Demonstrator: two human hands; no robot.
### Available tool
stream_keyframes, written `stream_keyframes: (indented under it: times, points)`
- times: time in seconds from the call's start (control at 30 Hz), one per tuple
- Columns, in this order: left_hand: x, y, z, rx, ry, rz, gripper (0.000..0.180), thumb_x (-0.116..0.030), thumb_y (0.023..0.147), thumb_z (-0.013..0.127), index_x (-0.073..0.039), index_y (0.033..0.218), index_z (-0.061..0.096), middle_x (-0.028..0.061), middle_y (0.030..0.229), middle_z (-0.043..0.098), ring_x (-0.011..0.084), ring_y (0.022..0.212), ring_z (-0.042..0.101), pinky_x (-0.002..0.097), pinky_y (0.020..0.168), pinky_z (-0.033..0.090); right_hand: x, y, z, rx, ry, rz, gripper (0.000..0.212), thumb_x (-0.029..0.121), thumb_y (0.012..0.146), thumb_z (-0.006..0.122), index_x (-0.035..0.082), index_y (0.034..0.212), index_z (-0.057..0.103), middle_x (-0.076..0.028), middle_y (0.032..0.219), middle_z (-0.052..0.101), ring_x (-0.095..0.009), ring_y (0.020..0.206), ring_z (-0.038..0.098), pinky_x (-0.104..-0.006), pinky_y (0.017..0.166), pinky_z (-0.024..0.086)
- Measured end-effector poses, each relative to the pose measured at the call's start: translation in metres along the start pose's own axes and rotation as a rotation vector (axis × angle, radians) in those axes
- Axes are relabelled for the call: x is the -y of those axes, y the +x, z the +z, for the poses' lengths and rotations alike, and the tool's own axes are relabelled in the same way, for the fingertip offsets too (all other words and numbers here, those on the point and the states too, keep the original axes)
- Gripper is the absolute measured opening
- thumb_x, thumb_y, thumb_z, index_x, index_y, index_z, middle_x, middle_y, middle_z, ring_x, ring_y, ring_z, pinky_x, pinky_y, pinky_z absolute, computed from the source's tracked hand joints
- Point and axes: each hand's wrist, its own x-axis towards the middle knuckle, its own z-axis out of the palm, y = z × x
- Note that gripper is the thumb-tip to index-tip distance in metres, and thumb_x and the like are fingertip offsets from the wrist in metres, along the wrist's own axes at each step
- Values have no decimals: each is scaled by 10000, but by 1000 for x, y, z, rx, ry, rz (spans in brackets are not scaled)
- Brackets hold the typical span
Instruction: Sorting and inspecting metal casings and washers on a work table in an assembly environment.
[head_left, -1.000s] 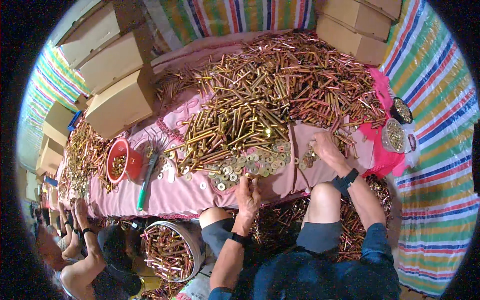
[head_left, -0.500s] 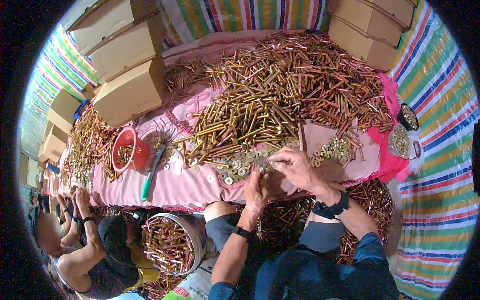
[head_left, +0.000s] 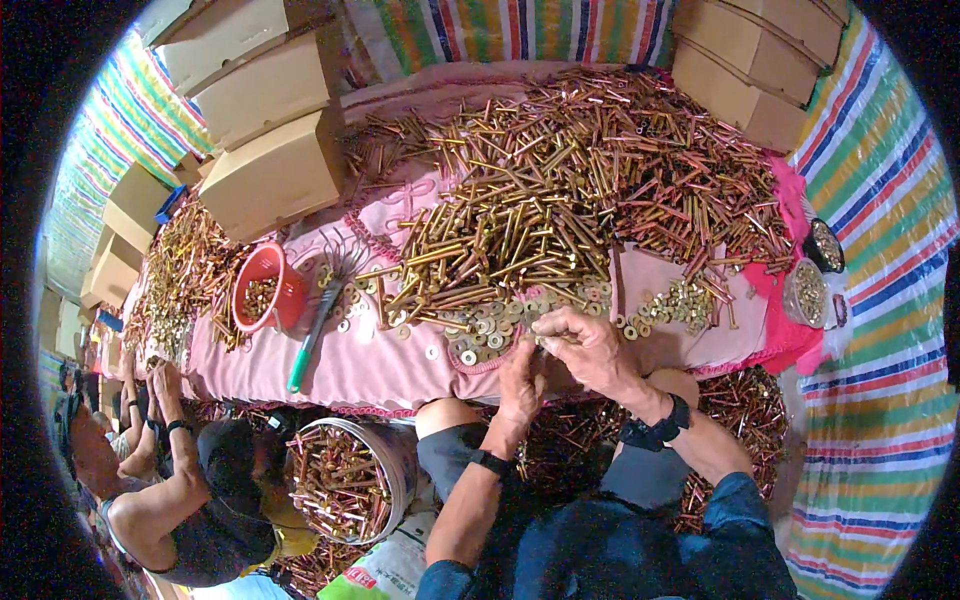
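Moved: the right hand [head_left: 590, 350], a second ago at the small heap of nuts [head_left: 685, 303], now beside the left hand [head_left: 520, 380], above the near edge of the washers [head_left: 480, 335]. Left hand: same station at that edge. Meaning, by judgement: reaching has given way to close fingertip work by both hands together.

Left hand: fingers curled, tips pointing away from the body and meeting the right hand's. Right hand: thumb and forefinger drawn toward each other. Whether either grips a small part cannot be told.

Washers: loose, flat, spread directly before the hands, on pink cloth [head_left: 375, 360]. Bolts [head_left: 520, 240]: large heap, behind the washers. Nuts: to the right of the right hand.

Also on the cloth: one red basket [head_left: 291, 303], left; one hand rake [head_left: 303, 360], green handle, tines among stray washers.

Below, left of the knees: one pale bucket [head_left: 403, 470], filled with bolts.

Writing: one white and green bag [head_left: 400, 562] by the bucket, with a red printed patch and dark characters; wording not transcribed. Cartons [head_left: 275, 185], plain brown, stacked at left: no print made out.
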Motion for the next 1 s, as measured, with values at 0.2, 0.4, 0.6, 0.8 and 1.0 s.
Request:
stream_keyframes:
  times: [0.2, 0.4, 0.6, 0.8, 1.0]
  points:
    - [-22, 14, -5, 82, 227, 159, 374, 69, 839, 501, -50, 1174, 617, 77, 774, 586, 198, 662, 555, 325, 595, 453, 3, 6, -5, 26, -172, -263, 185, -39, 817, 680, 28, 989, 691, -115, 1056, 711, -264, 976, 701, -331, 853, 560]
    - [0, -3, -17, 90, 158, 125, 512, 91, 723, 484, -16, 1210, 600, 194, 959, 649, 323, 939, 652, 408, 828, 529, 19, 7, 7, -6, -302, -235, 125, -2, 840, 696, 19, 953, 647, -120, 1003, 685, -272, 924, 690, -351, 787, 548]
    - [-6, -5, -18, 226, 155, -91, 573, 87, 730, 513, -41, 1289, 543, 270, 1085, 631, 456, 1061, 611, 427, 904, 502, 26, 5, 10, -69, -276, -101, 181, 49, 802, 770, 15, 934, 650, -111, 881, 657, -252, 815, 662, -353, 740, 538]
    - [-7, -5, -15, 167, 182, -7, 568, 82, 728, 515, -50, 1280, 553, 249, 1033, 633, 473, 991, 613, 450, 838, 513, 33, 1, 4, -13, -301, -24, 181, 76, 848, 718, 17, 1006, 652, -133, 859, 646, -273, 780, 654, -379, 680, 519]
    - [3, -6, -15, 181, 56, -100, 493, 101, 773, 528, -53, 1240, 573, 199, 956, 626, 387, 896, 630, 394, 800, 518, 35, 2, 7, 12, -453, -244, 136, 47, 874, 651, 2, 1003, 651, -151, 947, 656, -326, 907, 662, -400, 753, 531]
